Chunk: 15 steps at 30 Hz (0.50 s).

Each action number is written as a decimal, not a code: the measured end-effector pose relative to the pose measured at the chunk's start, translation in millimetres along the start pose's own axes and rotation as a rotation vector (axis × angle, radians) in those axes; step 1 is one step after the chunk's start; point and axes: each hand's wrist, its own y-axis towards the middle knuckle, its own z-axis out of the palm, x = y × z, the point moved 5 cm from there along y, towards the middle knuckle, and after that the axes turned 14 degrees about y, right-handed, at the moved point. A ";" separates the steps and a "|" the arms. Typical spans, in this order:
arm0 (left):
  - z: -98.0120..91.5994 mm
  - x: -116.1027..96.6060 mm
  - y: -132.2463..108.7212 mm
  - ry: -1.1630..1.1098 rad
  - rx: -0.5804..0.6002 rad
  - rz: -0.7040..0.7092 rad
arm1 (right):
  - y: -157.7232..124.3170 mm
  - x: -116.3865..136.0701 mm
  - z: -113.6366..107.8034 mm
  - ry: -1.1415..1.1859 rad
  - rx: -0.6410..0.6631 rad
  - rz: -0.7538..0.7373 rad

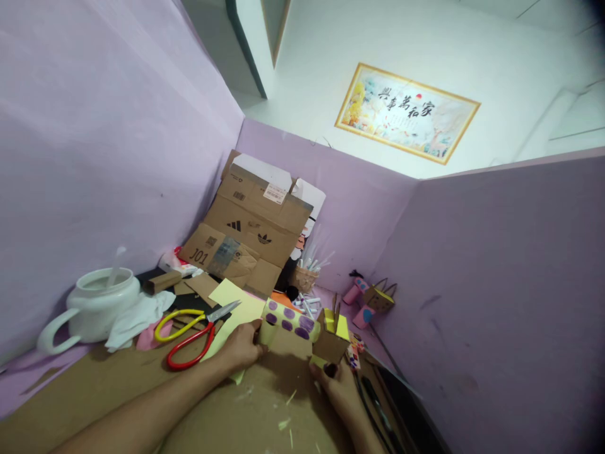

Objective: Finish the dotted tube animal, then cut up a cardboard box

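Curling the left hand (243,347) around the near end of a purple-dotted yellow roll (289,321), low over the brown bench (118,391). Pinching, with the right hand (338,384), the bottom of a small cardboard box (331,340) lined in yellow, and holding it upright at the right end of the roll, seemingly touching it. Working with red-and-yellow scissors (191,334) lying just left of the roll, blades pointing toward it across a pale yellow sheet (234,301) that is running under the left hand. Sitting with a white handled pot (94,302) and a crumpled white cloth (137,315) farther left of the roll, well apart from it. Facing flattened cardboard cartons (250,227) leaning against the purple partition (94,157) behind the roll, and a little basket of white sticks (305,276) just behind it. Sharing the bench with pink tubes (355,291) and a small cardboard figure (380,299) with a wire handle, right of the roll and a little behind. Working beneath a gold-framed picture (406,113) hanging on the white wall high above the roll.
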 end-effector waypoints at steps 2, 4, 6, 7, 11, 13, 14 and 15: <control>1.0 0.7 0.5 0.000 -0.002 0.001 | 0.2 -2.2 0.9 0.007 0.042 0.011; 1.8 1.2 0.8 -0.005 -0.003 0.004 | 0.5 -4.7 0.4 -0.003 0.062 0.021; 2.2 1.4 0.9 -0.014 -0.004 0.009 | 0.9 -5.9 -1.0 -0.019 0.060 0.008; 2.3 1.5 0.9 -0.018 -0.003 0.011 | 1.1 -6.0 -1.3 -0.024 0.059 -0.002; 1.6 2.1 1.0 -0.023 -0.007 0.013 | 1.1 -3.9 -1.5 -0.025 0.036 -0.013; 0.9 1.7 1.0 -0.025 -0.010 0.020 | 0.6 -2.3 -0.9 -0.029 0.030 0.007; 0.6 1.4 1.0 -0.028 -0.011 0.024 | 0.3 -1.3 -0.5 -0.032 0.029 0.013; 0.3 1.1 1.0 -0.031 -0.012 0.027 | 0.0 -0.2 -0.3 -0.035 0.029 0.013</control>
